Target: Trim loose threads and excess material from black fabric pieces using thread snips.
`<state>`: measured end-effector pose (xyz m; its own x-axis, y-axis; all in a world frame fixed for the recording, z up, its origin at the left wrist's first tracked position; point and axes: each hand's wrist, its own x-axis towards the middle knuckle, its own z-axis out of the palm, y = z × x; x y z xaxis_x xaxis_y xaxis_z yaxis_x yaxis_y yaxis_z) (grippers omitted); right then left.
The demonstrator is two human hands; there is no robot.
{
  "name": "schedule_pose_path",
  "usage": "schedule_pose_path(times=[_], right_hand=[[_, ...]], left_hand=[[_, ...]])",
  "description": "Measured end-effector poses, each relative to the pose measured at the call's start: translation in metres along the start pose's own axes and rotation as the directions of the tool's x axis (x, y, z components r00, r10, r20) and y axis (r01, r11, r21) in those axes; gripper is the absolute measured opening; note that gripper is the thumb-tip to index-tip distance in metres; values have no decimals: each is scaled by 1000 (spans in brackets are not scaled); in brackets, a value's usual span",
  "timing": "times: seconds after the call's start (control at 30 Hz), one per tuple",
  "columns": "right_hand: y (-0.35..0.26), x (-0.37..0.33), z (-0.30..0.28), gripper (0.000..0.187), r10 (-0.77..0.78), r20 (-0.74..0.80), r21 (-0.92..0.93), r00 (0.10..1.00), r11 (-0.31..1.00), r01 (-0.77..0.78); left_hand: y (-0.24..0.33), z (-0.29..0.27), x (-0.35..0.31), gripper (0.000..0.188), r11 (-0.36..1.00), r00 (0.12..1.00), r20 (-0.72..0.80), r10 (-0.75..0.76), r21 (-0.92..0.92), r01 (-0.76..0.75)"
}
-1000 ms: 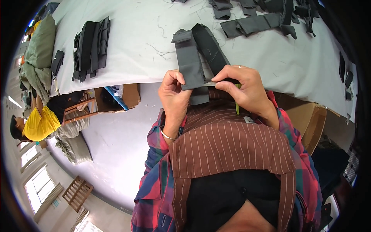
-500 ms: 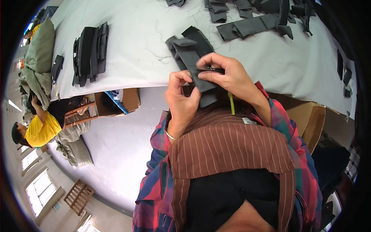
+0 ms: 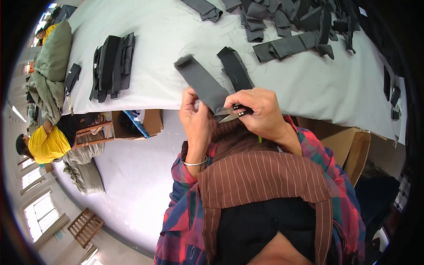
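Note:
A dark grey fabric strip [image 3: 201,81] is pinched in my left hand [image 3: 194,118], its far end reaching over the table's front edge. My right hand [image 3: 261,109] is closed round small thread snips [image 3: 229,114], whose blades point left at the strip's near end. Whether the blades touch the cloth I cannot tell. Just beyond my right hand, a second dark strip [image 3: 235,66] lies on the white table covering [image 3: 159,57]; its near end is hidden behind the hand.
A neat stack of dark strips [image 3: 112,66] lies at the left. Loose strips [image 3: 287,44] are heaped at the far right, with thread scraps about. Cardboard boxes [image 3: 349,148] stand under the table edge. A person in a yellow top [image 3: 47,143] works at the far left.
The strip has come nearer and been straightened, apart from the second strip. The snips' blades now show, pointing at its near end. My view has shifted slightly.

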<state>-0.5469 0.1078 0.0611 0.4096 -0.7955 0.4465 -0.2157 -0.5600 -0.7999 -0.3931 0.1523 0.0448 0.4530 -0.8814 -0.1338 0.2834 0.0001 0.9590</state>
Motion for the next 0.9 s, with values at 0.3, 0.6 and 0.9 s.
schedule_pose_path(times=[0.3,0.6,0.9], right_hand=[[-2,-6,-3,15,41,158,42,987,998,-48],[9,-7,-20,21,474,194,306,859,802,-512],[-1,-5,-18,22,363,1,324,932,881,-344]], left_hand=[[8,-1,-16,22,936,951,234,-201,-239,257],[15,-1,-19,23,952,964,216,-154,-228,203],[18,4,-22,23,958,955,253,-157,-195,209]])
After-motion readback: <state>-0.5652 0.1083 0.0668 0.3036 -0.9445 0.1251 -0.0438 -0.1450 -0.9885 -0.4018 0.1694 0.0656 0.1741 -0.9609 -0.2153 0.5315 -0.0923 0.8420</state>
